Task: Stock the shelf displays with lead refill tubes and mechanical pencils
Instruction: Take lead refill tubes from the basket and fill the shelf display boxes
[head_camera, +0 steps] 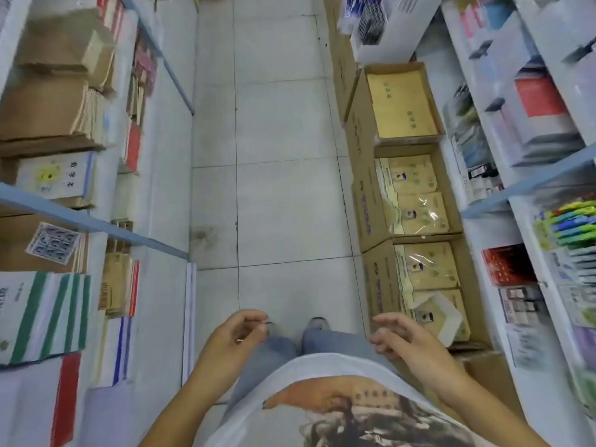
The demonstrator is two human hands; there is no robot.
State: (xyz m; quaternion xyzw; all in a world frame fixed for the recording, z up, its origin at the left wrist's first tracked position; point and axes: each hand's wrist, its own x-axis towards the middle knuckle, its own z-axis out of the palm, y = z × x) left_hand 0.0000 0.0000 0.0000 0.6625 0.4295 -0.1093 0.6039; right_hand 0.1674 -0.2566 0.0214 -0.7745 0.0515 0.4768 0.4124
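I look down a narrow shop aisle at my own hands. My left hand (237,335) hovers in front of my waist with its fingers curled, thumb and forefinger pinched on a thin dark sliver (267,322), too small to identify. My right hand (408,341) is level with it, fingers loosely spread, holding nothing. On the right shelf (529,185) lies a display of colourful pens or pencils (571,225), with small packaged items (519,304) below it. I cannot make out any lead refill tubes.
Open cardboard boxes (416,198) of brown envelopes line the floor along the right shelf. The left shelf (96,224) holds stacked notebooks, paper pads and brown parcels. A white tiled floor (274,156) runs between them; my feet show below my hands.
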